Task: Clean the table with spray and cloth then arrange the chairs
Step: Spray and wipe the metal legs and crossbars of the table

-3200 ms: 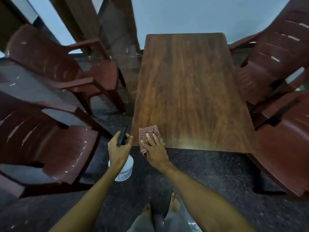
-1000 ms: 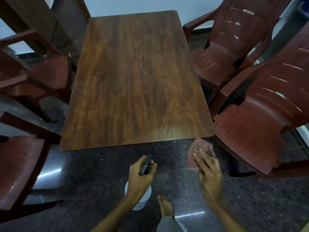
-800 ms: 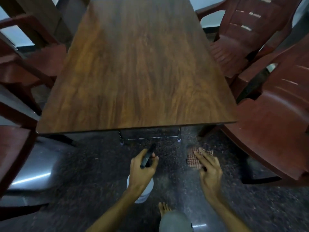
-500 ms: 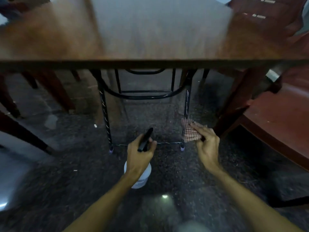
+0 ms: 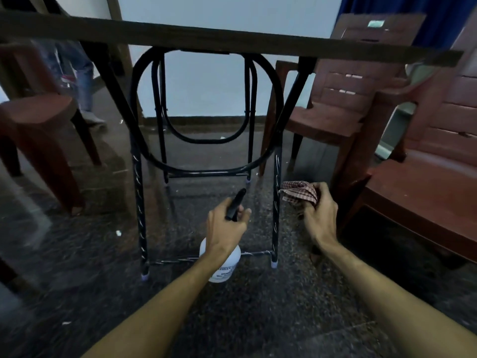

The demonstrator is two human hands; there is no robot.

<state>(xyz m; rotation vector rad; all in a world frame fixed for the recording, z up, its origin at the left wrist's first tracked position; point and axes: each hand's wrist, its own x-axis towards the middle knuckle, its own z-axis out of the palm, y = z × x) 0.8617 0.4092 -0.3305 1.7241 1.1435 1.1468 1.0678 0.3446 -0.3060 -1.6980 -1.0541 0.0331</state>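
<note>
I see the wooden table (image 5: 232, 38) edge-on from low down, with its black metal legs (image 5: 276, 202) right in front of me. My left hand (image 5: 225, 231) grips a white spray bottle (image 5: 223, 264) by its black trigger head, held low above the floor between the front legs. My right hand (image 5: 318, 218) holds a bunched red checked cloth (image 5: 298, 192) against the right front leg, about a third of the way up. Brown plastic chairs stand at the left (image 5: 38, 120) and right (image 5: 426, 182).
A second brown chair (image 5: 346, 99) stands further back on the right. The dark speckled floor (image 5: 103, 267) carries a few white scraps. Someone's legs in jeans (image 5: 77, 81) show behind the left chair. A pale wall closes the back.
My view has dropped from above the tabletop to below its edge. Both hands came down with it, and the cloth went from the tabletop's near edge to the right front leg.
</note>
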